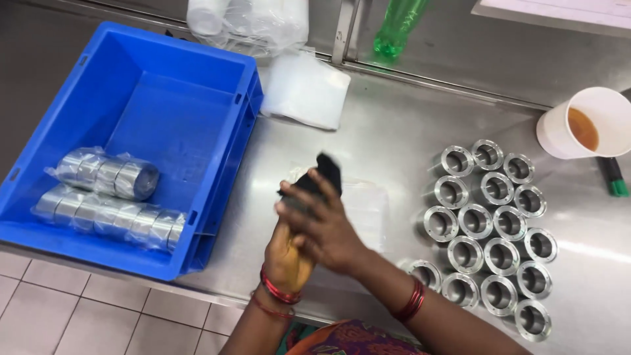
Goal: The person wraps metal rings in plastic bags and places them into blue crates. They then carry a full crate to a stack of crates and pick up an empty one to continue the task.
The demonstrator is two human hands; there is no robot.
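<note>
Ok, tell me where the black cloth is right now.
In the head view the black cloth sits at the centre of the steel table, clutched between the left hand and right hand, between the blue crate and the metal rings.

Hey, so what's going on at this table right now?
A person stands at a steel table, both hands together over a dark cloth. The right hand lies over the left hand; whatever is held under the cloth is hidden. Beside the right hand stands a cluster of metal rings, open ends up. Beside the left, a blue crate holds two plastic-wrapped rolls of rings.
</note>
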